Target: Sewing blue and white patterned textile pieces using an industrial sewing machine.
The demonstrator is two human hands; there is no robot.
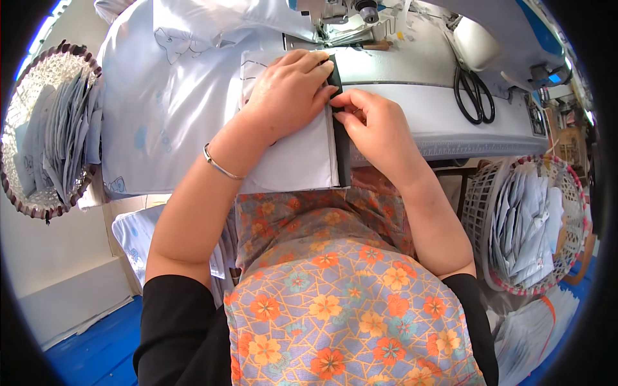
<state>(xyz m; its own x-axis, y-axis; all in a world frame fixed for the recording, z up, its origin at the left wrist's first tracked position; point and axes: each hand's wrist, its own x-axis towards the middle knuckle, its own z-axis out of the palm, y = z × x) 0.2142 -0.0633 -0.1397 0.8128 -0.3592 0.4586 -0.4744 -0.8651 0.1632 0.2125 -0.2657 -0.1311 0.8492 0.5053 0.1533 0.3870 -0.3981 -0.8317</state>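
Observation:
A piece of white fabric (293,161) lies before me, with a straight black strip (342,157) along its right edge. My left hand (290,87) rests flat on the fabric, fingers stretched toward the strip. At that same edge my right hand (376,122) pinches the black strip between thumb and forefinger, close to the left fingertips. Part of the fabric is covered by my left hand and forearm. Beyond the hands stands a sewing machine (335,11), its presser area above the far end of the work. Pale printed cloth (174,122) spreads out to the left.
Black-handled scissors (473,96) lie on the table at right, with a wooden-handled tool (376,45) near the machine. A measuring scale (450,147) runs along the table's front edge. Baskets of folded fabric stand left (19,193) and right (476,199). A fabric bundle (537,334) sits low right.

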